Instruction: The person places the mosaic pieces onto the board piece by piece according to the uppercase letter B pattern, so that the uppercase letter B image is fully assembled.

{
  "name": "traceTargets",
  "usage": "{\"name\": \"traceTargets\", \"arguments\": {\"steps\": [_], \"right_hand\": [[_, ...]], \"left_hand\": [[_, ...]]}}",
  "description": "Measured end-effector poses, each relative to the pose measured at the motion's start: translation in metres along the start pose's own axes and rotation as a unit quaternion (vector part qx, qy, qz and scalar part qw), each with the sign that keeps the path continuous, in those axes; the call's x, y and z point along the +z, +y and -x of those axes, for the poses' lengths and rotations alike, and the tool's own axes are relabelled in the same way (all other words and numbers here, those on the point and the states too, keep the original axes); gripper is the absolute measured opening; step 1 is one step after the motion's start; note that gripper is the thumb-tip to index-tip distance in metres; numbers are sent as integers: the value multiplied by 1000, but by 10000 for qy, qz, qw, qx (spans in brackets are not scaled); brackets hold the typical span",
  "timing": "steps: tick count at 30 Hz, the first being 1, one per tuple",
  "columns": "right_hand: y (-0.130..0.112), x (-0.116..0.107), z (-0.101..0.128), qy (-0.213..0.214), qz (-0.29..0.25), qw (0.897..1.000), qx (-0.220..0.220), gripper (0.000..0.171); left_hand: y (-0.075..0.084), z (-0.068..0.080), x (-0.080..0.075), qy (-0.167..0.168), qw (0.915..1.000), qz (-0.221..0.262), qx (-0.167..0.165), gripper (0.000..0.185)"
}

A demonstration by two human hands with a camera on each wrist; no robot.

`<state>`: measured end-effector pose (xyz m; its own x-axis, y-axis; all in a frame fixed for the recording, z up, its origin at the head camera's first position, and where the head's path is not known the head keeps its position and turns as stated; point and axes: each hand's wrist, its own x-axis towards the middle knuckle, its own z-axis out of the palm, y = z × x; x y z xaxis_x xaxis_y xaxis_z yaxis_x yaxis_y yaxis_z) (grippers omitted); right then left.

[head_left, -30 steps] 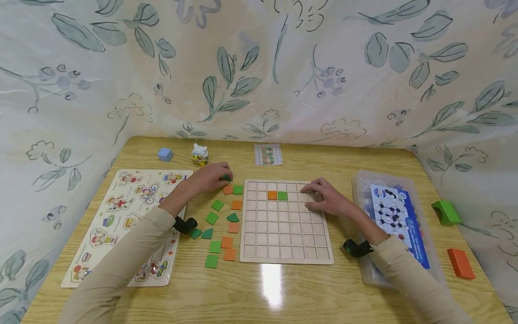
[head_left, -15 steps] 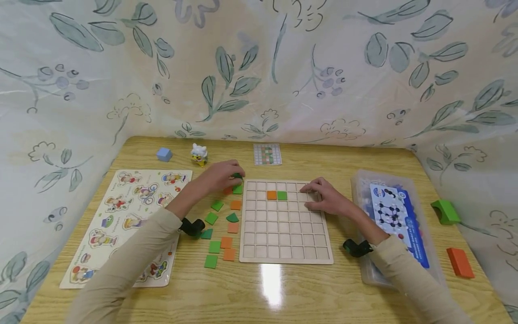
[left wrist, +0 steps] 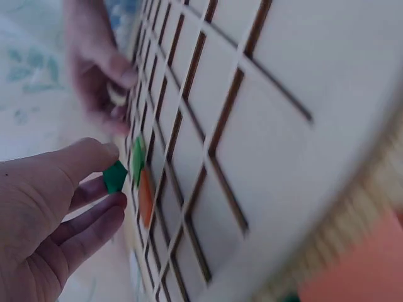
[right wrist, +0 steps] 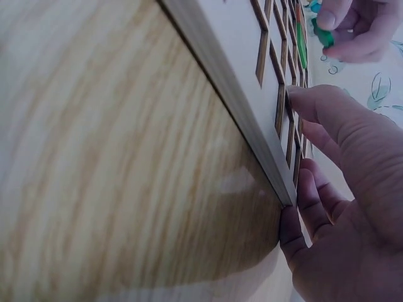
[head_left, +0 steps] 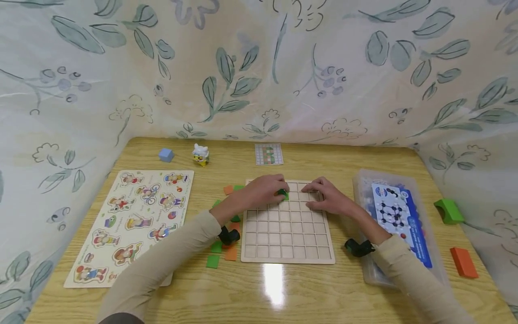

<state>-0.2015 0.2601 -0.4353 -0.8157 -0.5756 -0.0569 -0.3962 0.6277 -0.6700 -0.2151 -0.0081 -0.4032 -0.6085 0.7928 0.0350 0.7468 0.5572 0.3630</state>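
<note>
My left hand point(head_left: 265, 190) is above the upper part of the wooden grid board point(head_left: 285, 227). It pinches a small dark green tile point(left wrist: 115, 177) between thumb and fingers; the tile's full outline is partly covered. Close to it in the left wrist view, a green square tile point(left wrist: 138, 157) and an orange square tile point(left wrist: 145, 198) lie in neighbouring cells. My right hand point(head_left: 328, 196) rests at the board's upper right corner, fingers loosely bent, the thumb touching the grid. Loose green and orange tiles point(head_left: 212, 261) lie left of the board, several hidden under the left forearm.
A small pattern card point(head_left: 269, 154) lies behind the board. On the left are a picture puzzle board point(head_left: 135, 220), a blue block point(head_left: 166, 155) and a toy figure point(head_left: 200, 154). A clear plastic box point(head_left: 398, 225), a green arch block point(head_left: 449, 211) and a red block point(head_left: 464, 262) are right.
My left hand has moved right from the loose tiles to over the board's upper rows, carrying the dark green tile. My right hand has stayed at the board's corner.
</note>
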Motion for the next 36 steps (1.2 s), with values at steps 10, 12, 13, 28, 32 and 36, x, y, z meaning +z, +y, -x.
{"name": "traceTargets", "arguments": {"steps": [10, 12, 13, 28, 32, 36], "right_hand": [[-2, -1, -2, -19, -42, 10000, -37, 36], [-2, -2, -2, -22, -17, 10000, -46, 36], [-1, -2, -2, -19, 3, 10000, -54, 36], [-1, -1, 0, -22, -42, 10000, -8, 36], [-1, -1, 0, 6, -36, 10000, 13, 36], [-1, -1, -1, 4, -21, 10000, 6, 36]], "left_hand": [[14, -17, 6, 12, 9995, 303, 18, 20], [15, -18, 7, -4, 9995, 317, -24, 21], [15, -19, 7, -6, 9995, 304, -35, 21], [17, -22, 12, -2, 9989, 410, -214, 19], [17, -23, 14, 24, 9992, 376, -141, 19], [18, -25, 15, 21, 9994, 329, -129, 20]]}}
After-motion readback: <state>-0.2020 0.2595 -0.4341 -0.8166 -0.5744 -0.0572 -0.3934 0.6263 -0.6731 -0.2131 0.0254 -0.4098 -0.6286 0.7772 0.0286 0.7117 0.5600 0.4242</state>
